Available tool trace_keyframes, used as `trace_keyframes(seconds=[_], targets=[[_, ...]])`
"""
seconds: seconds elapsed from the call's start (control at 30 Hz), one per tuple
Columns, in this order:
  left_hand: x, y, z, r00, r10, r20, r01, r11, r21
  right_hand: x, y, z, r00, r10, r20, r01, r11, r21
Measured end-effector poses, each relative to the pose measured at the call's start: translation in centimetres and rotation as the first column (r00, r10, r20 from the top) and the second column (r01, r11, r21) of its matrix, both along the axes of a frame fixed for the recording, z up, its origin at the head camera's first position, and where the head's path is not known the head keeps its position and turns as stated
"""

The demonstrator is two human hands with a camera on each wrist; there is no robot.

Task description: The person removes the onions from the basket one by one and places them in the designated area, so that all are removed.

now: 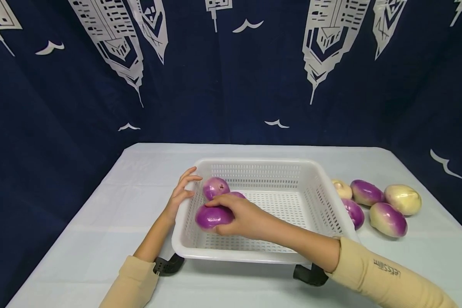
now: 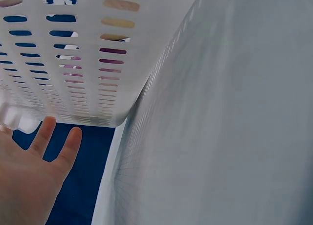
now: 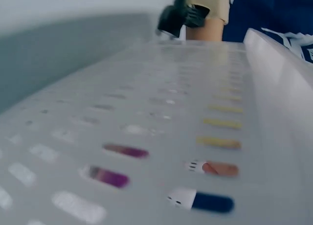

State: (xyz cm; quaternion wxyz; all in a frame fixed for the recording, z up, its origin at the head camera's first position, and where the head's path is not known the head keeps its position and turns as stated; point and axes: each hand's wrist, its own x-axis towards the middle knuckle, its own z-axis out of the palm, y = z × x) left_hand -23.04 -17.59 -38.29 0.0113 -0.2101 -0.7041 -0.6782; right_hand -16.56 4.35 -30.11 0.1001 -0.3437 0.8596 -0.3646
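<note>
Glossy veg (image 1: 212,217), smooth plast. bskt (image 1: 250,256), cloth bkdrop (image 1: 223,94)

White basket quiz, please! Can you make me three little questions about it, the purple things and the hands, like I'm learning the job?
1. True or false: the person's right grip holds a purple vegetable inside the white basket.

2. Pick one: how many loose vegetables can you see outside the basket, on the table?
A) two
B) five
C) nine

3. Fill in the word: the person's left grip is at the basket's ____ side, as the person sees it.

Key:
1. True
2. B
3. left
</note>
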Motion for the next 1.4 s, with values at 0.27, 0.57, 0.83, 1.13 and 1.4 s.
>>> trace_keyframes(seconds=[0.27, 0.57, 0.83, 1.13, 1.4], targets=[[0.0, 0.0, 0.0, 1.0, 0.006, 0.008, -0.006, 1.0, 0.018, 0.3, 0.7, 1.2, 0.999, -0.035, 0.015, 0.036, 0.998, -0.054], [-0.1, 0.0, 0.0, 1.0, 0.019, -0.014, -0.019, 1.0, -0.003, 1.0, 2.0, 2.2, 0.999, -0.029, 0.043, 0.035, 0.987, -0.155], [-0.1, -0.1, 0.1, 1.0, 0.006, 0.007, -0.006, 1.0, 0.02, 1.6, 3.2, 3.0, 0.995, -0.057, 0.087, 0.076, 0.972, -0.222], [0.0, -0.1, 0.0, 1.0, 0.004, 0.015, -0.004, 0.999, 0.043, 1.9, 4.9, 2.7, 0.993, -0.095, 0.067, 0.11, 0.948, -0.3], [0.0, 0.0, 0.2, 1.0, 0.005, 0.015, -0.006, 1.0, 0.021, 2.2, 6.8, 2.3, 0.986, -0.168, 0.001, 0.159, 0.932, -0.326]])
